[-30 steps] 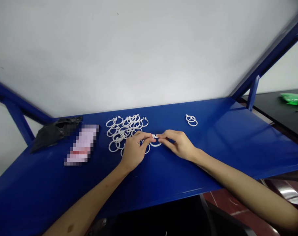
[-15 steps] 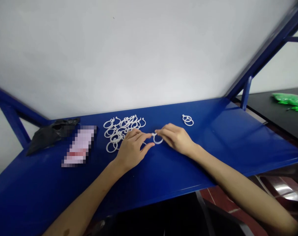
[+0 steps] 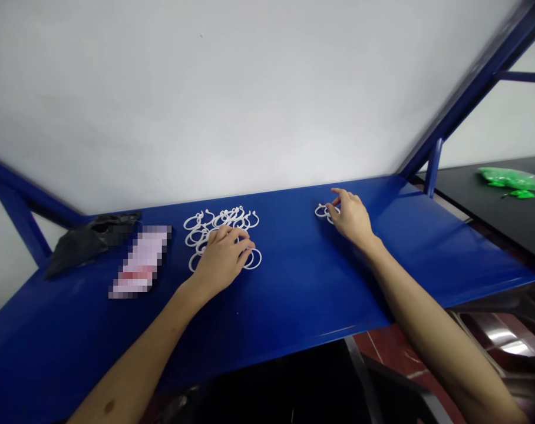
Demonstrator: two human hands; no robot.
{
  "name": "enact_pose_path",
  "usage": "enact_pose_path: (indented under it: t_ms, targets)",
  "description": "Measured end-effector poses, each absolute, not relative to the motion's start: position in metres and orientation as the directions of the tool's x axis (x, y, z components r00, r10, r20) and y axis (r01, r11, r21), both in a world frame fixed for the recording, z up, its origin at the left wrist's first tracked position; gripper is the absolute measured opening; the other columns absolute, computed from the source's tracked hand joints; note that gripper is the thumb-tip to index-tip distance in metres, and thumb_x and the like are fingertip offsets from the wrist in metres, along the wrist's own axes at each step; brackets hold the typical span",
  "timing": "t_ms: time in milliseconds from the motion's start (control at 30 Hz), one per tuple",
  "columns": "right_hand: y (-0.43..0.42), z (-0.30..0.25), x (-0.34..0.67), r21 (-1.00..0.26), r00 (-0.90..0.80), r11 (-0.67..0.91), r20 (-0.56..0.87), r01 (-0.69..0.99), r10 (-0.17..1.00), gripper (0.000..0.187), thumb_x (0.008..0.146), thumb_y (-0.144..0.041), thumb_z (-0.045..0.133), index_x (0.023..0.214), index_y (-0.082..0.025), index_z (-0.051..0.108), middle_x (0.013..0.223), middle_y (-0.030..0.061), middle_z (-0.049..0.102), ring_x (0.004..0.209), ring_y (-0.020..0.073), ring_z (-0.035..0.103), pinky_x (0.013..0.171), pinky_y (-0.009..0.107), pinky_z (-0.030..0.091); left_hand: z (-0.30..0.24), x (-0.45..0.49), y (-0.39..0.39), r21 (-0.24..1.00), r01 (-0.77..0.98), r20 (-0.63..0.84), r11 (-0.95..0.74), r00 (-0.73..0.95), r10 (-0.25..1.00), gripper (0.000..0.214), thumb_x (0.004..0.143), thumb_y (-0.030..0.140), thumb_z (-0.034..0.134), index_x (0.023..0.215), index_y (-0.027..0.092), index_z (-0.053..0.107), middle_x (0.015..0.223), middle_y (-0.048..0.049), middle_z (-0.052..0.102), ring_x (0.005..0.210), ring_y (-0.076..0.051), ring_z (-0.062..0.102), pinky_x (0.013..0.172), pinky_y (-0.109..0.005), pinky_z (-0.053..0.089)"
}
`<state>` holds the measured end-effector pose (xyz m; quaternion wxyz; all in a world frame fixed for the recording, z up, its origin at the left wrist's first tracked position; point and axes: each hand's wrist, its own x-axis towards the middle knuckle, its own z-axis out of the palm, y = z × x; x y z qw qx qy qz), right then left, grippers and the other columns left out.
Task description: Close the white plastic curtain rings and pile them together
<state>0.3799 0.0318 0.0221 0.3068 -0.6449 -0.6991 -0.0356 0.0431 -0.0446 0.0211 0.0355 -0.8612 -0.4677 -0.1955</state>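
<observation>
My left hand [image 3: 221,259] rests low over a loose pile of white plastic curtain rings [image 3: 192,237], each with a small eyelet. Its fingers are bent and a little apart, and they hide part of the pile. Two overlapping rings [image 3: 254,266] show just below my left thumb. Farther right, my right hand [image 3: 351,218] is at a small group of the same rings [image 3: 320,211]. Its index finger is stretched out and apart from the thumb. Part of that group is hidden behind the thumb.
The rings lie on a blue metal table [image 3: 289,294] against a white wall. To the left are a crumpled black plastic bag [image 3: 82,244] and a blurred pinkish packet [image 3: 141,262]. A bag of green items [image 3: 510,178] lies on a black table at the far right.
My right hand has moved right and away from me, carrying a ring from the middle to the small group, and has spread its fingers. My left hand has drawn back left over the pile.
</observation>
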Motion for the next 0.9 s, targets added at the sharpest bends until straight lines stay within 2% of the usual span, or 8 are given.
enact_pose_path:
  t_ms: [167,267,367,467,533,667,767,900]
  targets:
    - [0.018,0.022,0.356,-0.401,-0.175,0.408,0.503,0.820,0.846,0.038,0.096,-0.034,0.057,0.131,-0.019,0.059,0.104,0.0109,0.070,0.098,0.0271,0.063,0.091,0.046,0.051,0.026,0.047,-0.048,0.115,0.782,0.567,-0.613,0.455,0.687,0.016,0.098,0.024,0.057,0.104,0.026,0.071,0.098,-0.0024,0.073,0.096,-0.025,0.056,0.085,-0.042,0.043]
    - [-0.001,0.020,0.330,-0.524,-0.398,0.567,0.407,0.636,0.822,0.040,0.095,-0.041,0.061,0.131,-0.023,0.059,0.107,0.0088,0.070,0.093,0.0228,0.066,0.085,0.040,0.054,0.030,0.055,-0.053,0.142,0.754,0.637,-0.641,0.426,0.642,0.014,0.097,0.023,0.059,0.106,0.025,0.069,0.088,-0.0005,0.074,0.090,-0.022,0.059,0.085,-0.040,0.044]
    - [-0.025,0.021,0.302,-0.652,-0.545,0.621,0.359,0.435,0.758,0.040,0.095,-0.043,0.063,0.130,-0.023,0.058,0.104,0.0059,0.071,0.085,0.0177,0.067,0.078,0.034,0.056,0.032,0.066,-0.059,0.234,0.723,0.672,-0.650,0.363,0.646,0.015,0.095,0.022,0.062,0.108,0.024,0.067,0.087,-0.0003,0.074,0.087,-0.021,0.063,0.084,-0.038,0.048]
    - [-0.042,0.023,0.285,-0.724,-0.549,0.604,0.371,0.334,0.749,0.028,0.099,-0.036,0.057,0.123,-0.021,0.058,0.088,0.0014,0.069,0.073,0.0136,0.066,0.069,0.028,0.055,0.033,0.075,-0.064,0.393,0.668,0.658,-0.631,0.276,0.701,0.023,0.092,0.022,0.067,0.114,0.023,0.065,0.087,0.0001,0.074,0.087,-0.019,0.066,0.085,-0.036,0.052]
    - [-0.046,0.023,0.281,-0.758,-0.507,0.579,0.387,0.300,0.770,0.020,0.100,-0.032,0.055,0.116,-0.021,0.059,0.080,-0.0009,0.068,0.068,0.0122,0.066,0.066,0.026,0.054,0.032,0.078,-0.065,0.541,0.635,0.590,-0.551,0.181,0.787,0.027,0.089,0.024,0.071,0.115,0.024,0.065,0.091,0.0005,0.075,0.088,-0.017,0.068,0.086,-0.035,0.054]
    - [-0.046,0.019,0.282,-0.818,-0.453,0.529,0.392,0.225,0.801,0.017,0.099,-0.032,0.058,0.111,-0.020,0.061,0.080,-0.0002,0.071,0.069,0.0124,0.069,0.067,0.025,0.056,0.031,0.078,-0.066,0.767,0.542,0.363,-0.344,0.076,0.929,0.010,0.088,0.032,0.072,0.097,0.028,0.073,0.091,0.0016,0.076,0.082,-0.016,0.072,0.079,-0.032,0.058]
    - [-0.046,0.017,0.283,-0.793,-0.478,0.571,0.425,0.214,0.769,0.015,0.099,-0.032,0.058,0.099,-0.020,0.065,0.079,0.0010,0.071,0.071,0.0132,0.069,0.068,0.026,0.056,0.029,0.079,-0.067,0.804,0.503,0.322,-0.318,0.081,0.943,0.009,0.090,0.031,0.069,0.088,0.029,0.077,0.088,0.0018,0.076,0.080,-0.016,0.072,0.076,-0.030,0.058]
    - [-0.050,0.019,0.284,-0.669,-0.519,0.706,0.528,0.233,0.672,0.019,0.102,-0.028,0.051,0.097,-0.020,0.067,0.086,0.0042,0.071,0.077,0.0147,0.068,0.072,0.028,0.056,0.027,0.084,-0.072,0.732,0.536,0.448,-0.422,0.088,0.890,0.014,0.092,0.024,0.066,0.087,0.028,0.078,0.089,0.0017,0.076,0.083,-0.015,0.071,0.080,-0.030,0.057]
